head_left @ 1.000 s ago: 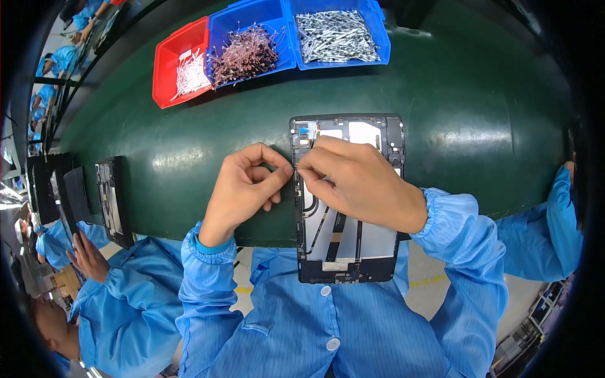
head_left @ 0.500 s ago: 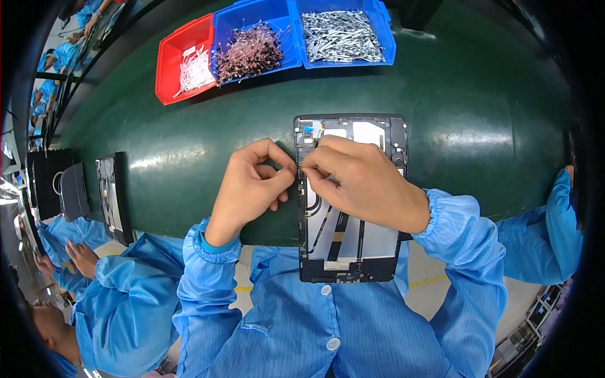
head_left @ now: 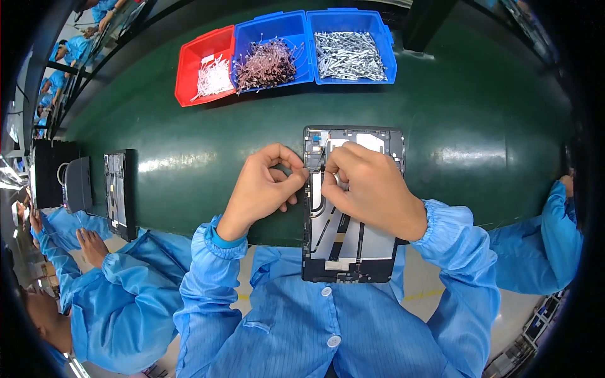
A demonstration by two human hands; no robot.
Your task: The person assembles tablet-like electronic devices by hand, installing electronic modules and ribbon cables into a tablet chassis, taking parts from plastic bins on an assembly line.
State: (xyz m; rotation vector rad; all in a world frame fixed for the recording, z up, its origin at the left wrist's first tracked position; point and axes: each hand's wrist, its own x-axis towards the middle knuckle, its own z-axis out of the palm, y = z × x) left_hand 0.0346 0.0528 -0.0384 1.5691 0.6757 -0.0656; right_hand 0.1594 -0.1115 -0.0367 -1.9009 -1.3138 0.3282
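Observation:
An opened tablet (head_left: 378, 242) with its inner parts bare lies in front of me, its lower end reaching past the near table edge. My left hand (head_left: 268, 186) is at its upper left edge, thumb and index finger pinched together. My right hand (head_left: 372, 189) is bent over the tablet's upper half, fingertips also in a pinch, a short gap from the left ones. Whatever sits in either pinch is too small to make out. Black cables and strips run across the pale inner plate below my right hand.
Across the green table (head_left: 252, 126) stand a red bin (head_left: 186, 72) with white strips, a blue bin (head_left: 258, 28) with thin brownish cables, and a blue bin (head_left: 346, 22) with silvery strips. Another opened tablet (head_left: 120, 195) lies left, near a co-worker's hand (head_left: 92, 247). A sleeve (head_left: 545, 233) shows right.
My right hand has drawn a little to the right, widening the gap between my fingertips. My left hand stays pinched at the tablet's edge. The whole view has shifted slightly.

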